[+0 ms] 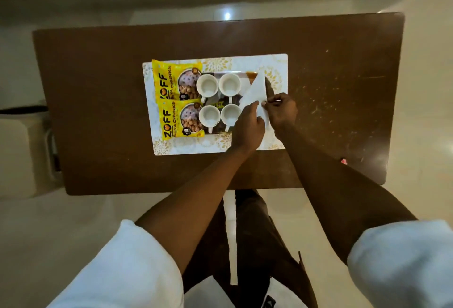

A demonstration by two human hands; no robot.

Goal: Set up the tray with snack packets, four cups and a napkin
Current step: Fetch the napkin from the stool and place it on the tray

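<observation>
A white tray [274, 62] with gold flower prints lies on the brown table [98, 86]. Two yellow soya chunk packets lie on its left side, the upper packet [171, 78] partly over the lower packet [179, 120]. Several white cups stand in two rows beside them, such as the upper-left cup [207, 84] and the lower-right cup [231, 113], on darker packets. A white napkin [255, 91] folded into a triangle rests at the tray's right. My left hand [248, 126] presses its lower part. My right hand [282, 109] pinches its right edge.
The table stands on a pale glossy floor [416, 86] with a light reflection beyond its far edge. A pale chair or seat [19, 150] sits off the table's left side. A small red object [343, 161] lies near the table's right front.
</observation>
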